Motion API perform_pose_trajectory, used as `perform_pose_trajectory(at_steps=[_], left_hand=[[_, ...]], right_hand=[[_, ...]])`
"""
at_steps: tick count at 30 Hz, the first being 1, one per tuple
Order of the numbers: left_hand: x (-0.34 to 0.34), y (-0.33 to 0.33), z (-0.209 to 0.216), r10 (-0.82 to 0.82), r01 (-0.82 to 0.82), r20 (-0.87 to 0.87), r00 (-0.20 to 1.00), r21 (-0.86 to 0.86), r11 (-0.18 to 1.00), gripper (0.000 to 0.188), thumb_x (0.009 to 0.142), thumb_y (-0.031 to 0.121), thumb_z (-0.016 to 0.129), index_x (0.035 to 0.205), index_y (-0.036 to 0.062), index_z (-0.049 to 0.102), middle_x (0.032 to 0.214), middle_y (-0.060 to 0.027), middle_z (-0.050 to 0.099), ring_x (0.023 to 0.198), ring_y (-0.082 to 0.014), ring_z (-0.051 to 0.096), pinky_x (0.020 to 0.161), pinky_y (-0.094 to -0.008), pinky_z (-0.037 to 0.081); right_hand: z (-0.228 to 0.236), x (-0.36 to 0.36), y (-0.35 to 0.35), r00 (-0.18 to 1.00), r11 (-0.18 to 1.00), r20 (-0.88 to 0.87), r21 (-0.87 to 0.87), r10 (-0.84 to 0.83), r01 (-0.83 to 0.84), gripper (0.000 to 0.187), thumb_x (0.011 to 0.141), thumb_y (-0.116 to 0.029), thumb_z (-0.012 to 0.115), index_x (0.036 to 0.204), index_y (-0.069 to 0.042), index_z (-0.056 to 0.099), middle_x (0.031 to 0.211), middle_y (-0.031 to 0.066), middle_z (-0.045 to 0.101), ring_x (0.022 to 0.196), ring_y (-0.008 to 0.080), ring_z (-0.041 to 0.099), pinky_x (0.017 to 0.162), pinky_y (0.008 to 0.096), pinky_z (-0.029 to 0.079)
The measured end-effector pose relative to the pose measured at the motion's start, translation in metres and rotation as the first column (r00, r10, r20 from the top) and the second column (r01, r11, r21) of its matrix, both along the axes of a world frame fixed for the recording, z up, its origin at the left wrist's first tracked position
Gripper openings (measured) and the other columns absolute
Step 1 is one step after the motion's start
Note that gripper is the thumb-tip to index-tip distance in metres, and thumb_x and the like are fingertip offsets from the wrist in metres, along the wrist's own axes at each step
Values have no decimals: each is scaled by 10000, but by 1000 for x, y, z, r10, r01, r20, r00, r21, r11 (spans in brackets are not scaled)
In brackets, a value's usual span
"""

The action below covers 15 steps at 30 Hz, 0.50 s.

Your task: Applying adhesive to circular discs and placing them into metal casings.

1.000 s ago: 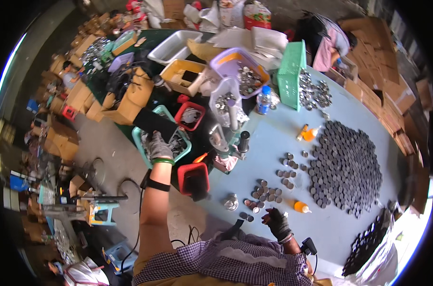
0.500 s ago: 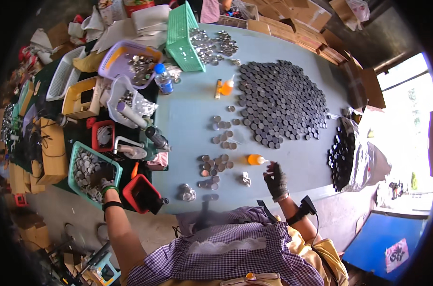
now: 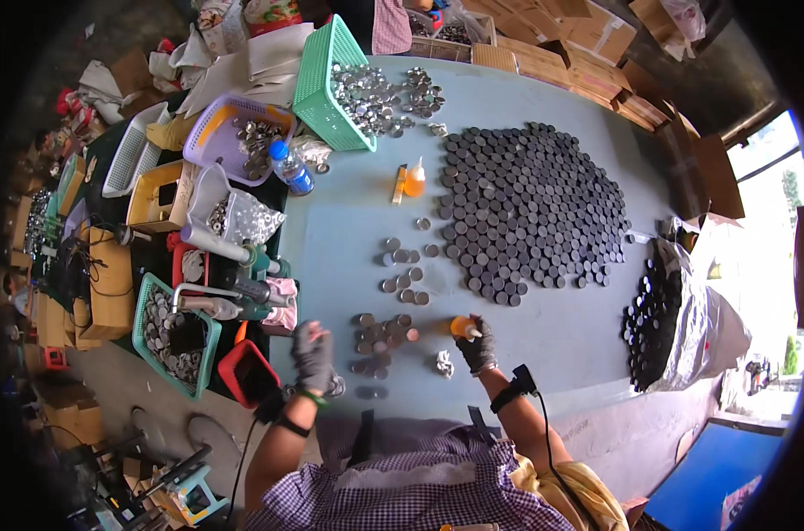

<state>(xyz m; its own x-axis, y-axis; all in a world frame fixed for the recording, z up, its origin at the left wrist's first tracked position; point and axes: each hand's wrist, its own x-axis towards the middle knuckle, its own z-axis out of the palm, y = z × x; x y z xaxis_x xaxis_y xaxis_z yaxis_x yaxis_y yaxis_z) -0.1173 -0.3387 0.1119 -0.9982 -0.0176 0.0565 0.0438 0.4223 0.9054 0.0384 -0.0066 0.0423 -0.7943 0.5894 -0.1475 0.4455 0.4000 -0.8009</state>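
Note:
My right hand (image 3: 478, 350), in a dark fingerless glove, is closed round a small squeeze bottle (image 3: 461, 327) of orange liquid, its pale nozzle toward the right. At the table's near left, my left hand (image 3: 313, 356) is gloved the same way. Its fingers are curled together; whatever they hold, if anything, is hidden. Between my hands lie small round metal caps (image 3: 384, 334) in loose clusters. A crumpled white tissue (image 3: 444, 364) rests close below the bottle. Farther off, a wide patch of dark grey round discs (image 3: 530, 212) covers the table.
A second orange squeeze bottle (image 3: 414, 182) stands near the blue-capped water bottle (image 3: 292, 168). Shiny caps spill from a tipped green basket (image 3: 331, 88). At left are a green basket of discs (image 3: 209, 350), a red bin (image 3: 243, 365) and a hand press (image 3: 251, 288). Black discs (image 3: 643, 323) lie by a silver bag (image 3: 699, 310).
My left hand has come out of the green basket of discs and moved right, over the table. My right hand has moved left and taken hold of the orange squeeze bottle.

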Motion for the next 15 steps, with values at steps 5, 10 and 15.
perform_pose_trajectory(at_steps=[5, 10, 15], left_hand=[[-64, 164, -32, -299, 106, -360, 884, -469, 877, 402, 779, 258, 677, 1119, 66, 584, 988, -163, 616, 965, -352, 573, 855, -430, 459], [-111, 253, -83, -146, 100, -10, 989, -679, 727, 505, 761, 455, 648, 1147, 130, 614, 1284, -176, 480, 1194, -338, 432, 997, -449, 359], [-63, 301, -91, -280, 400, 285, 917, -672, 623, 588, 761, 501, 629, 1242, 171, 559, 1365, -162, 396, 1255, -324, 375, 1055, -447, 297]], right_hand=[[11, 26, 58, 999, 938, 26, -346, 27, -16, 515, 683, -106, 728, 1157, -74, 530, 1035, 118, 604, 933, 205, 587, 795, 348, 500], [7, 124, 191, 978, 978, -31, -56, -205, 203, 479, 697, -27, 713, 1131, -53, 513, 995, 102, 584, 879, 198, 581, 739, 319, 514], [6, 212, 326, 821, 815, -24, -136, -571, 563, 458, 691, 35, 672, 1102, -25, 479, 1037, 91, 541, 968, 211, 535, 865, 332, 464]])
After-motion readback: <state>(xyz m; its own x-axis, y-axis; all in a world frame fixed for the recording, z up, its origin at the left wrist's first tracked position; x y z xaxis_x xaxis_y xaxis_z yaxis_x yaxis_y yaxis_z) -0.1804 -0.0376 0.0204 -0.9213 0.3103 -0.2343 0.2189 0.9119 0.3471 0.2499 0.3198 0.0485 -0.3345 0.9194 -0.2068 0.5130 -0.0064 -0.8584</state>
